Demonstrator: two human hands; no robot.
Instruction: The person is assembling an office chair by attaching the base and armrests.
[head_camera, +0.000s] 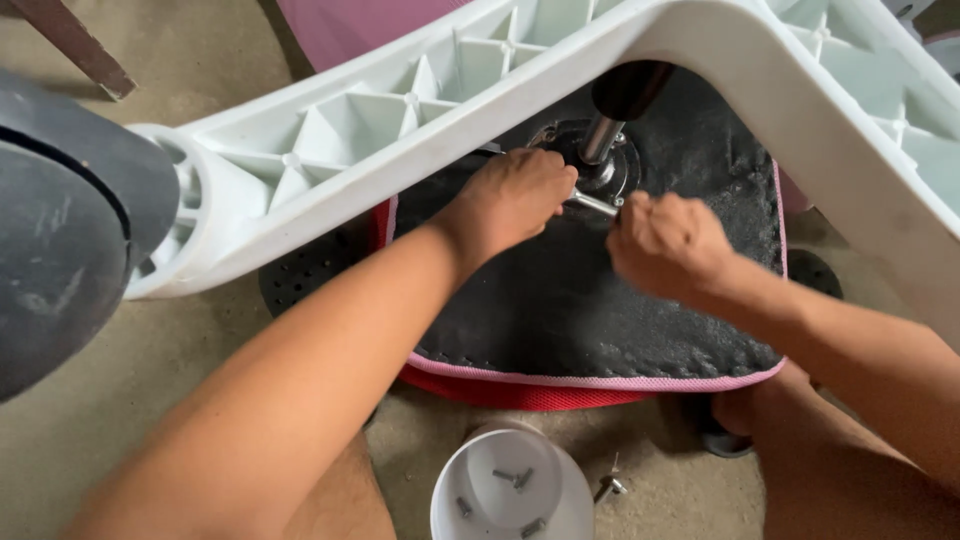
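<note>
**Both hands on the underside of a flipped chair**

Closest to the lens sits a white cup (510, 490) with a few bolts inside, plus one loose bolt (608, 487) on the floor beside it. Further up, the left hand (510, 200) and right hand (668, 243) are both curled tight around a thin metal tool (596, 204) at the mounting plate (610, 170) on the seat bottom (560, 300), under the white chair base (400, 130).

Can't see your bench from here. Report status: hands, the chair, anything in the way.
Both hands, left and right, closed on a metal tool at the chair mechanism. Seat underside faces up. White base leg overhangs the left forearm. Cup of screws close by.
</note>
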